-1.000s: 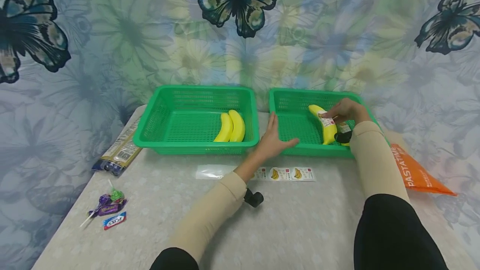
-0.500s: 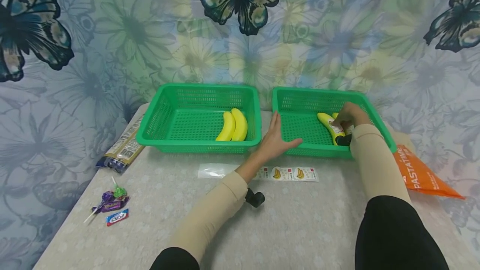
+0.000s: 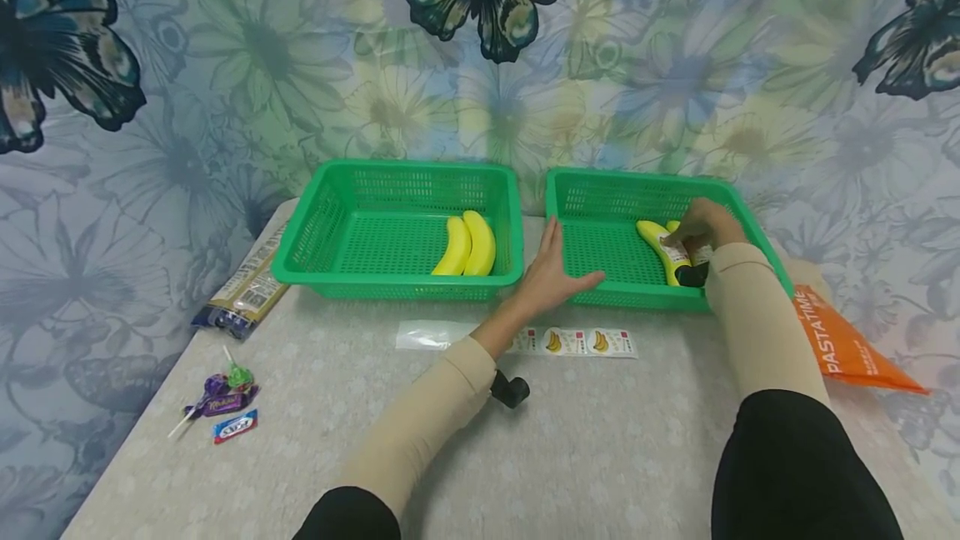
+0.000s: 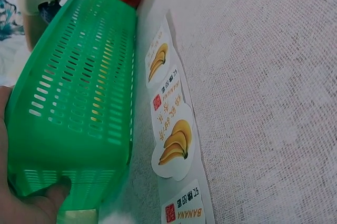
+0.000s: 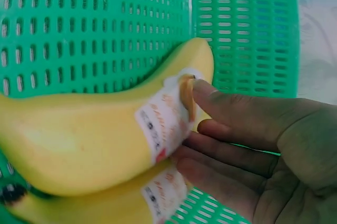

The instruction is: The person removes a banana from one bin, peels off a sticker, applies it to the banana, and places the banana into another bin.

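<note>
My right hand (image 3: 708, 227) is inside the right green basket (image 3: 600, 297). It pinches a yellow banana (image 5: 73, 134), thumb on the banana label (image 5: 166, 111) and fingers along the lower side. Against this banana lies a second labelled banana (image 5: 116, 203), partly covered by it. My left hand (image 3: 549, 277) has its fingers straight and thumb spread at the right basket's near left corner; in the left wrist view the thumb (image 4: 50, 195) touches the basket wall. Below that hand lies a strip of banana stickers (image 3: 600, 342), partly hidden by the wrist.
To the left stands another green basket (image 3: 397, 286) holding two bananas (image 3: 480, 244) without visible labels. Lollipops and wrapped sweets (image 3: 228, 398) lie at the table's left. A gold-and-blue packet (image 3: 251, 286) and an orange packet (image 3: 847, 340) lie beside the baskets.
My right hand has moved the labelled banana rightward, down against the other one in the right basket. Over the last half second both hands stay almost still.
</note>
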Demonstrator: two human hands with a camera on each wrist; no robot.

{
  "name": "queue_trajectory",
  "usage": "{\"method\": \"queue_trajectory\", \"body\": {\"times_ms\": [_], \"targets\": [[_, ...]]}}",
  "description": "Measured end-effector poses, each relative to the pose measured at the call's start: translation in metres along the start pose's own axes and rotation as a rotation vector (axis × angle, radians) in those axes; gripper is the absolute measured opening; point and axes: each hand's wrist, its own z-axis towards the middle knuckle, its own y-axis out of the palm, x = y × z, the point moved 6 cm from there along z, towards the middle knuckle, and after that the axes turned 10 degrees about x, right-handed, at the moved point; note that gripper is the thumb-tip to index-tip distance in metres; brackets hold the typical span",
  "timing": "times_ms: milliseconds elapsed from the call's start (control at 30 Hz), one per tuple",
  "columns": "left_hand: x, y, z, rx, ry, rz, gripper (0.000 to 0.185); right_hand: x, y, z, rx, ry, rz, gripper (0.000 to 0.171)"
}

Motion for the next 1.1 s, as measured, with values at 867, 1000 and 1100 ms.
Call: {"method": "queue_trajectory", "body": {"times_ms": [867, 1000, 1100], "targets": [[0.053, -0.053, -0.062, 0.024, 0.066, 0.007, 0.103, -0.022, -0.008, -0.041, 0.017, -0.169, 0.105, 0.062], [0.044, -0.109, -0.077, 0.077, 0.194, 0.141, 0.095, -0.023, -0.011, -0.047, 0.032, -0.183, 0.094, 0.058], [0.014, -0.161, -0.081, 0.152, 0.206, 0.277, 0.089, -0.027, -0.01, -0.051, 0.036, -0.191, 0.093, 0.056]]}}
